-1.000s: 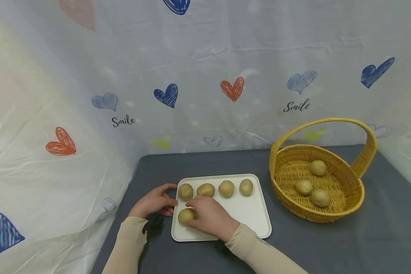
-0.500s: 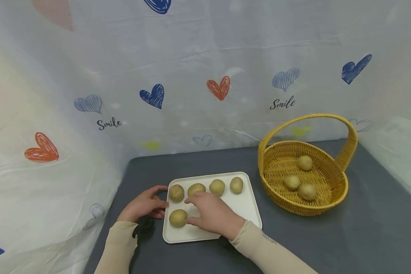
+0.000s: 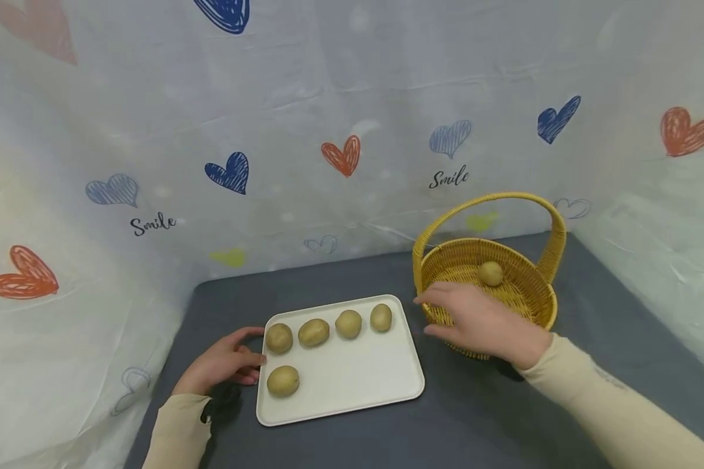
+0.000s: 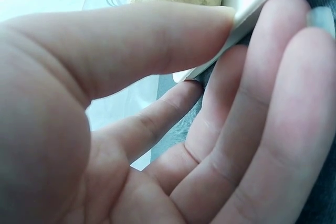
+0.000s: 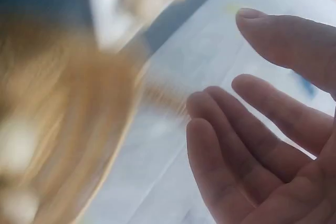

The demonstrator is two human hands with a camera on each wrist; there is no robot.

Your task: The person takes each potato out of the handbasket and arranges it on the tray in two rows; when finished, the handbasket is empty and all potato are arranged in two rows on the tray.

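A white rectangular tray lies on the dark table. Along its far side several potatoes stand in a row, with a single potato nearer the front left. My left hand touches the tray's left edge, thumb and fingertips against the rim; in the left wrist view the thumb lies along that rim. My right hand is over the near left part of a yellow woven basket, fingers loosely spread and holding nothing. One potato shows inside the basket; the hand covers part of the interior.
The basket's tall arched handle rises above its bowl. Behind the grey table hangs a pale curtain printed with hearts, and it also runs down the left and right sides.
My right hand has let go of the front left potato and moved right from the tray to the basket. The left hand stays at the tray's edge. The head view has shifted right.
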